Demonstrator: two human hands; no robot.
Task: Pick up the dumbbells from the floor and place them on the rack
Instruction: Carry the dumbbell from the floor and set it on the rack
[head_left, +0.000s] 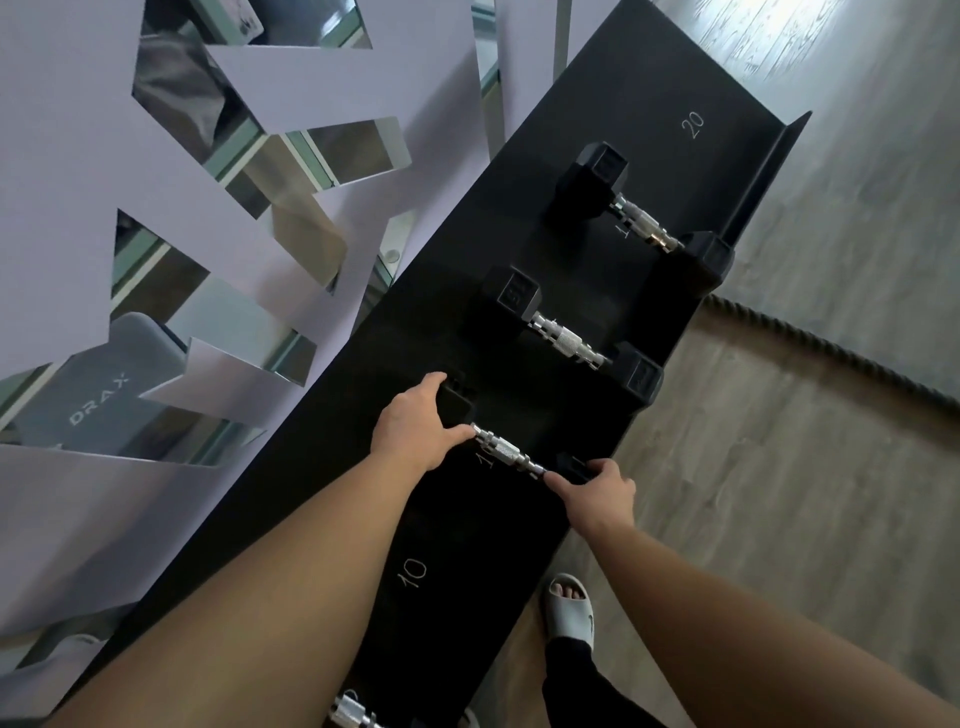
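Dumbbell settling onto the long black metal rack (691, 171), beside two others.
Black hex-headed, chrome-handled dumbbell (506, 453) lies across the shelf, left hand (415, 421) and right hand (597, 491) each clamped on one head; fingers risk pinching underneath.

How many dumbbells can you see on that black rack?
4. One near the "20" mark, one below it, one held at both ends by the hands, and a handle at the bottom edge, mostly cut off.
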